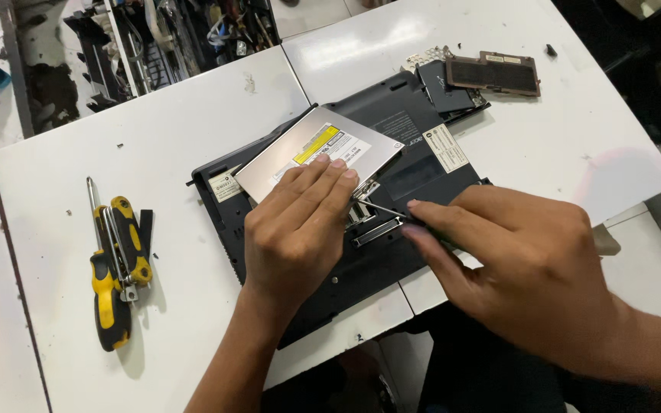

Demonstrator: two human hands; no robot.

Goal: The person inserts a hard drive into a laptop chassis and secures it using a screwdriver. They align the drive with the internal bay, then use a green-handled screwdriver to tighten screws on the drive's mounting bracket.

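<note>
Head view: left hand (pixel 296 229) presses on silver optical drive (pixel 317 149), right hand (pixel 522 264) just beside

Two bare arms came up from the near edge. The left hand (pixel 296 229) and the right hand (pixel 522 264) wore no gloves, rings or watch. No sleeves covered the forearms. The fingernails were short and plain.

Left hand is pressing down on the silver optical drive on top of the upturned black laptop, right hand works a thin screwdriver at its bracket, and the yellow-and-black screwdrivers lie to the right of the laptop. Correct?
Not quite. The head view shows the yellow-and-black screwdrivers lying left of the laptop, not right. The rest holds: left hand on the silver optical drive, right hand working a thin screwdriver at its bracket.
</note>
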